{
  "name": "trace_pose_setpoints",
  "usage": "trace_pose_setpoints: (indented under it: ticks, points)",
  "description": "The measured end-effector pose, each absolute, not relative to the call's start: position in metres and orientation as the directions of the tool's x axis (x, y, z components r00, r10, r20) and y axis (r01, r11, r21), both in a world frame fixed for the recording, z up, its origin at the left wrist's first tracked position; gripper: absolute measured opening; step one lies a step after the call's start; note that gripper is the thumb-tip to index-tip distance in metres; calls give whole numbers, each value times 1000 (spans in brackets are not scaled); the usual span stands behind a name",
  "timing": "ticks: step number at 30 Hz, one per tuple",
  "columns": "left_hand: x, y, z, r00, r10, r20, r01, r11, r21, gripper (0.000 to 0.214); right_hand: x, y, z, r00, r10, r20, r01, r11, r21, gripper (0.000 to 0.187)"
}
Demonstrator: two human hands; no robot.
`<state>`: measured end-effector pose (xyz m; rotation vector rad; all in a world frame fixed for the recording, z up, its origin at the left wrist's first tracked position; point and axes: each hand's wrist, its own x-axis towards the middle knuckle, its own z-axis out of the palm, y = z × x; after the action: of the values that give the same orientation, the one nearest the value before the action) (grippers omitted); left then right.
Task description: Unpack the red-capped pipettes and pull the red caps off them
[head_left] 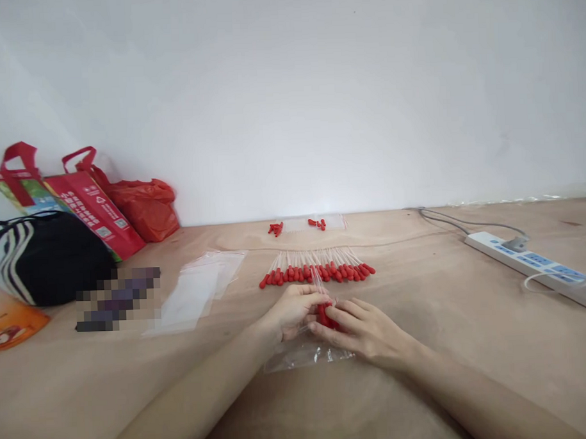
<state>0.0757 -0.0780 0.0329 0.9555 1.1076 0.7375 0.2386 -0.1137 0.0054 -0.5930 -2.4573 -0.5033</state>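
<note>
Bare forearms (198, 389), fingers (344, 318) around red-tipped sticks (327, 315), clear bag (305, 357) beneath

Red-tipped sticks (326, 315) partly behind your right hand (369, 332)
Power strip (539, 260) cropped at right; pixelated item (120, 299) seems too coarse to identify.

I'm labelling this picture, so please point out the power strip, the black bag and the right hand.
Power strip (535, 261), head view: its socketed top face.
Black bag (76, 256), head view: its dark side.
Right hand (369, 332), head view: its back.
</note>
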Motion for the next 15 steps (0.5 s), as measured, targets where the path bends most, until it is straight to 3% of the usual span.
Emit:
trace_pose_setpoints:
  ticks: [3,6,15]
  points:
    - [59,-54,46,199,926,-321,161,292,943,10,244,-113,2,-647,407,645,573,817,59,49]
    - [38,-15,61,40,956,-290,357,258,898,7,251,-108,-2,-551,529,645,635,767,-87,53]
    - [29,49,54,36,940,-339,509,275,816,13,254,-106,-4,-507,615,603,660,727,-187,53]
